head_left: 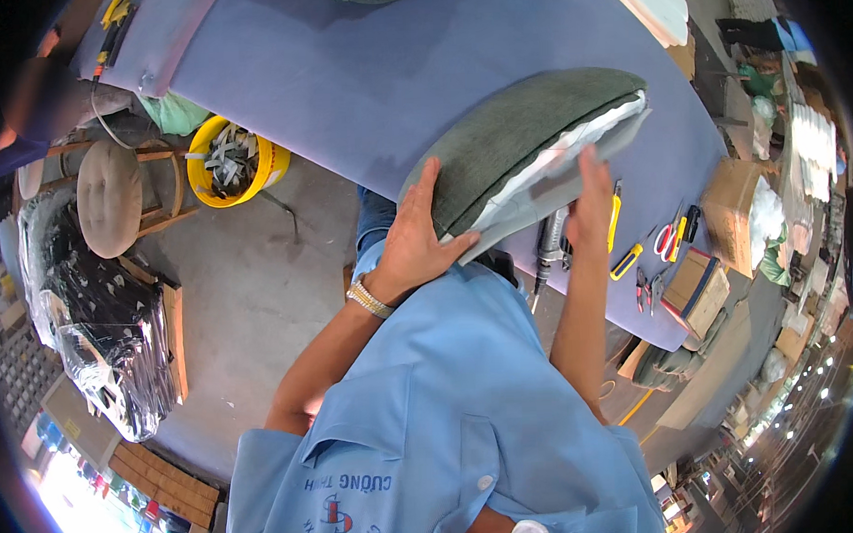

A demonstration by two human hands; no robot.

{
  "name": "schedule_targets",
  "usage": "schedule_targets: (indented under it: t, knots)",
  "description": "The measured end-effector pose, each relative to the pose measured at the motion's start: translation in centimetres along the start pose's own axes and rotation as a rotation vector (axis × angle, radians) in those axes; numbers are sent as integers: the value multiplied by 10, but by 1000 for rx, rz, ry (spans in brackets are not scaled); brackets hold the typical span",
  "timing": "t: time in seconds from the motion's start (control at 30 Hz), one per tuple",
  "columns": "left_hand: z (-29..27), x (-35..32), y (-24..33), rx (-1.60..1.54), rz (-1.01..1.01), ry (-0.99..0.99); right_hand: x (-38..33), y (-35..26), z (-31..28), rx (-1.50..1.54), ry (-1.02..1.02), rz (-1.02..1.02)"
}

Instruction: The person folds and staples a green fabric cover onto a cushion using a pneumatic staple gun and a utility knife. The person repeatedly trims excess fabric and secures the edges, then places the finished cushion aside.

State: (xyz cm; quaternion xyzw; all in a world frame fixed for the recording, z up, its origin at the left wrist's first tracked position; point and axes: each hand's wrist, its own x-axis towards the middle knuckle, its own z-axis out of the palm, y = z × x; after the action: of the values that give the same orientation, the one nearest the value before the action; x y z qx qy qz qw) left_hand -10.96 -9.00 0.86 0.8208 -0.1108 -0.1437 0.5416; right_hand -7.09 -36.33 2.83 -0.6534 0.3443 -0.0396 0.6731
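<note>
A dark green upholstered seat cushion (525, 122) with a curved edge stands tilted at the table's near edge. Its underside faces me, with white padding and a pale grey lining sheet (537, 195) along it. My left hand (418, 231) grips the cushion's left end, fingers on the green fabric and thumb over the lining's corner. At the right part of the lining is my right hand (590, 200); its fingertips are smeared by motion, so their grip is unclear. Just left of my right forearm, a black and grey power tool (549, 248) lies at the table edge.
On the blue-grey table (345, 72), right of my right arm, lie a yellow utility knife (625, 261), red-handled scissors (664, 241) and pliers (643, 289). A cardboard box (730, 214) stands beyond. On the left floor are a yellow bucket (273, 170) of scraps and a tufted stool (110, 198).
</note>
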Motion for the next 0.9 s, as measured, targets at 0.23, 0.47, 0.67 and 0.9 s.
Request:
schedule_targets:
  t: [0.23,0.47,0.67,0.9]
  knots:
    - [-22,-28,-26,-20,-38,-282,11,-5,36,133,-62,9]
    - [-18,-7,-11,176,53,-373,21,4,42,122,-32,11]
    - [-8,3,-9,233,152,-437,30,10,27,154,20,-8]
    - [-32,38,26,60,273,-249,8,-96,38,-87,-277,-323]
